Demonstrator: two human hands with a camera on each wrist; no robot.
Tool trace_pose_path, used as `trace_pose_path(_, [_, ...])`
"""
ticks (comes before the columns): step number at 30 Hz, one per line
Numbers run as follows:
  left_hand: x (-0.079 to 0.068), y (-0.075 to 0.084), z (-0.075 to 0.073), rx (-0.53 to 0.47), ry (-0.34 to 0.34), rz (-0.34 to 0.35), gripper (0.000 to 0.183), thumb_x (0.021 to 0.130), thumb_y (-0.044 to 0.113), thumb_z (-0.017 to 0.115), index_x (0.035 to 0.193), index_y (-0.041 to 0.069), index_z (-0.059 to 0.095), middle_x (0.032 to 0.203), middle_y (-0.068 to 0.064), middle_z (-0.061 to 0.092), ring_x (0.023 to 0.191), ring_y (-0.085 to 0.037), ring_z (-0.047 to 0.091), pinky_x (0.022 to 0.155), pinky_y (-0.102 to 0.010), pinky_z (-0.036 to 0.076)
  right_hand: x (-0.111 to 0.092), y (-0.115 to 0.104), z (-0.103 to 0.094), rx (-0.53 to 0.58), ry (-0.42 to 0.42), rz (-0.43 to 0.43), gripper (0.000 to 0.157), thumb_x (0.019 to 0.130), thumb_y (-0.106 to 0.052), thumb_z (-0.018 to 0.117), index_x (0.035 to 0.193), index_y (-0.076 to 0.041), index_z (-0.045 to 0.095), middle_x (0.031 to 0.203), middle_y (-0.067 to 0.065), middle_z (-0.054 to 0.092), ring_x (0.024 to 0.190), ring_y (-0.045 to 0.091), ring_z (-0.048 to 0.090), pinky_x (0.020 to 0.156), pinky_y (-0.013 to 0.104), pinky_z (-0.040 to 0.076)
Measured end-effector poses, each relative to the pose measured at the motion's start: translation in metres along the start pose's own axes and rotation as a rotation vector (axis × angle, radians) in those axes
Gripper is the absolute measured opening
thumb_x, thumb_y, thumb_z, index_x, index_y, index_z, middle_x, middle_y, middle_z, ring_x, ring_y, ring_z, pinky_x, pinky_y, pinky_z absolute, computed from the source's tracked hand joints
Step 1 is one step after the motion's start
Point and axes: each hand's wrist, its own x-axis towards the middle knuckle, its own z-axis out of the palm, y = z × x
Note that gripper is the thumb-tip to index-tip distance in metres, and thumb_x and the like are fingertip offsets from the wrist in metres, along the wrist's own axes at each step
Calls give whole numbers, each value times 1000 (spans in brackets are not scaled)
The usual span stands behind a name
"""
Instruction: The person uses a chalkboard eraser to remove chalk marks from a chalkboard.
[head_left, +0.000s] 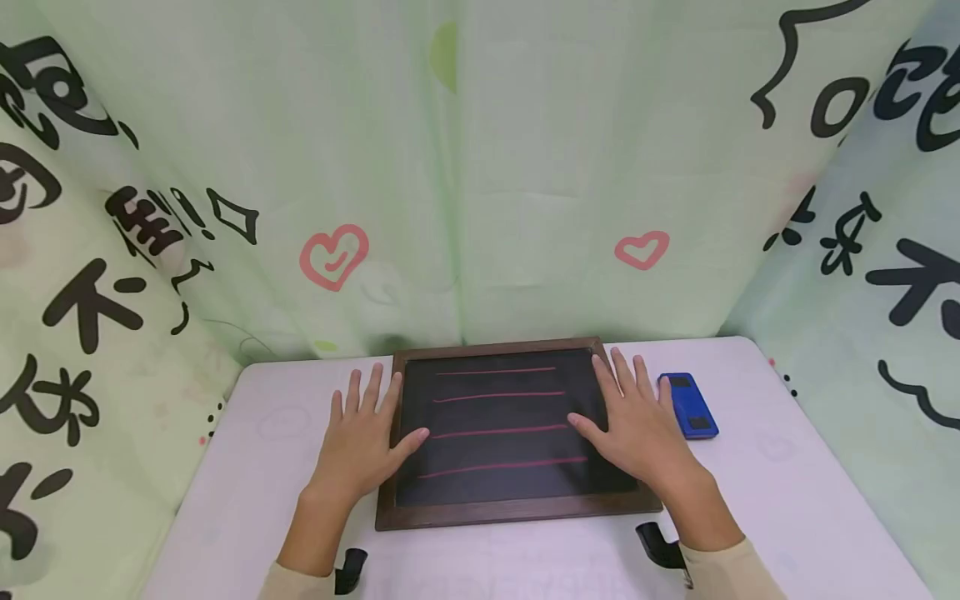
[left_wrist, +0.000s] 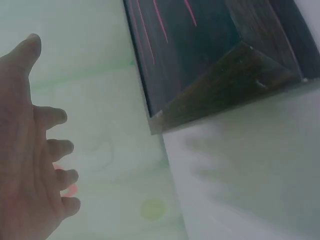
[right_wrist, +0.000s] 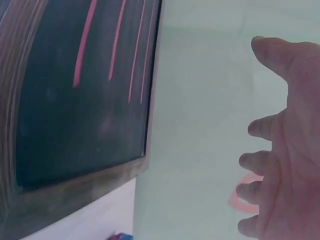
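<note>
A wood-framed chalkboard (head_left: 498,492) lies on the white table, with several pink chalk lines across its dark face. My left hand (head_left: 360,442) hovers over its left edge, fingers spread and straight. Over the board's right side is my right hand (head_left: 645,421), palm down, its fingers also spread. In the left wrist view the left hand (left_wrist: 25,155) holds nothing, and a gap separates it from the frame's corner. The right wrist view likewise has the right hand (right_wrist: 287,150) empty and apart from the board (right_wrist: 85,115).
A blue board eraser-like object (head_left: 690,407) with dark patches lies just right of the right hand. The white table (head_left: 277,450) extends around the board. Pale green curtains (head_left: 495,167) with drawn hearts and black lettering stand behind and at both sides.
</note>
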Motion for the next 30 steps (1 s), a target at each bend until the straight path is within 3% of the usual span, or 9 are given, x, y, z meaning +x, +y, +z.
trace_pose_path(8, [0, -12, 4, -11, -33, -5, 91, 97, 65, 56, 164, 11, 28, 171, -20, 18, 157, -50, 13, 121, -71, 17, 2, 18, 1, -14, 8, -1, 93, 98, -64, 55, 165, -7, 23, 170, 27, 17, 155, 55, 13, 115, 81, 7])
trace_pose_path(20, [3, -31, 15, -41, -97, -4, 88, 99, 64, 52, 165, 11, 27, 171, -21, 18, 157, -51, 14, 121, -71, 17, 9, 61, -1, -75, 12, -26, 86, 99, -56, 57, 161, -1, 32, 164, 30, 29, 149, 56, 27, 114, 80, 17])
trace_pose_path(30, [3, -43, 24, -52, -134, 31, 84, 101, 61, 53, 164, 11, 29, 169, -23, 23, 156, -50, 19, 121, -71, 20, 9, 101, 9, -52, 134, -60, 77, 96, -41, 67, 152, 6, 44, 153, 34, 44, 135, 54, 48, 108, 71, 40])
